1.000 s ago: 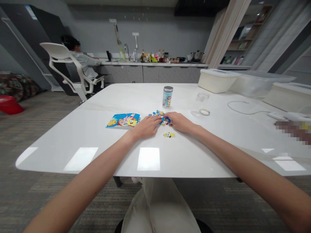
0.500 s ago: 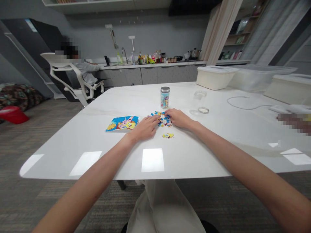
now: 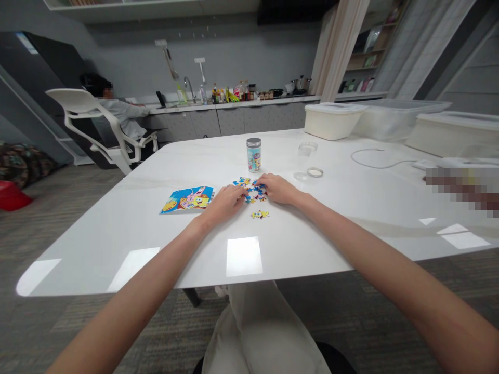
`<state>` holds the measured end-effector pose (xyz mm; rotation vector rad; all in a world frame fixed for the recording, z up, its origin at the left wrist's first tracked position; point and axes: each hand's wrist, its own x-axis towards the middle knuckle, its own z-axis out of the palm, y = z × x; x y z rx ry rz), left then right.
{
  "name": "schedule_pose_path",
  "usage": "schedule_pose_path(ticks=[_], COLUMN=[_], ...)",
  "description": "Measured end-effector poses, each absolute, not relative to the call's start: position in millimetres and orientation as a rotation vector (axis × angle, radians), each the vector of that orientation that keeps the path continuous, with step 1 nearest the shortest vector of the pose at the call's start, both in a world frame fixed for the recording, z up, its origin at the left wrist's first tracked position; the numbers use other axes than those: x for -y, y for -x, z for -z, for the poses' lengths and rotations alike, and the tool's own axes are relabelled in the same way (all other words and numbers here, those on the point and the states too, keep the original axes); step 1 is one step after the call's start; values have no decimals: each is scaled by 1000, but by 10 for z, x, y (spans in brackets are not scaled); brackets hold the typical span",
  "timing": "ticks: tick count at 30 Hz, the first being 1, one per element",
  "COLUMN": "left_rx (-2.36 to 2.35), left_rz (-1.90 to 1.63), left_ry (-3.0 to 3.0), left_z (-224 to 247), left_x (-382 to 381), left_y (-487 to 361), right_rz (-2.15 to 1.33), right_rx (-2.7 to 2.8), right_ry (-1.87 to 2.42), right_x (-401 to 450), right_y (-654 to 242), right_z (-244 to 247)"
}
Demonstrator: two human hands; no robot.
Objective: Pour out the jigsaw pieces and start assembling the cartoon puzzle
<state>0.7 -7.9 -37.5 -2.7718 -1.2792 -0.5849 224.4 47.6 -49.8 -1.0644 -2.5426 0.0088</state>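
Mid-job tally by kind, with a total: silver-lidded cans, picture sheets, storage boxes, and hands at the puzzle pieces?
Silver-lidded can: 1
Picture sheet: 1
Storage boxes: 3
Left hand and right hand at the puzzle pieces: 2
Total: 7
Individual pieces left uncounted: too small and partly covered.

Puzzle pieces (image 3: 253, 196) lie between the table's (image 3: 117, 223) near and far edges: card (image 3: 187, 200) left, canister (image 3: 254, 157) behind, seemingly a lid (image 3: 315, 172) right-rear.
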Motion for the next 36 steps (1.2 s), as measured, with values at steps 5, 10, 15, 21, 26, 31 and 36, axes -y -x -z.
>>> schedule_pose_path(ticks=[5,10,15,21,26,31,36], left_rx=[1341,1486,1457,1391,1316,1066,1096], left_rz=[636,771,784,604,611,535,508], left_ry=[2873,2897,2891,2799,2778,2852,2798], left_z=[341,341,373,395,399,403,416], left_x=[83,91,53,19,29,48,40], left_y=[-8,-11,19,66,68,41,52], right_rz=[94,76,50,97,77,38,-47], right_rx=[2494,2507,2553,2535,2513,2531,2481], right_ry=[1217,1158,1120,1022,1023,1085,1146], right_x=[-455,-471,-474,-430,-370,-366,-428], right_y=[-2266,-2257,-2198,-2198,-2174,-2145,-2159], right_z=[495,526,556,493,421,437,492])
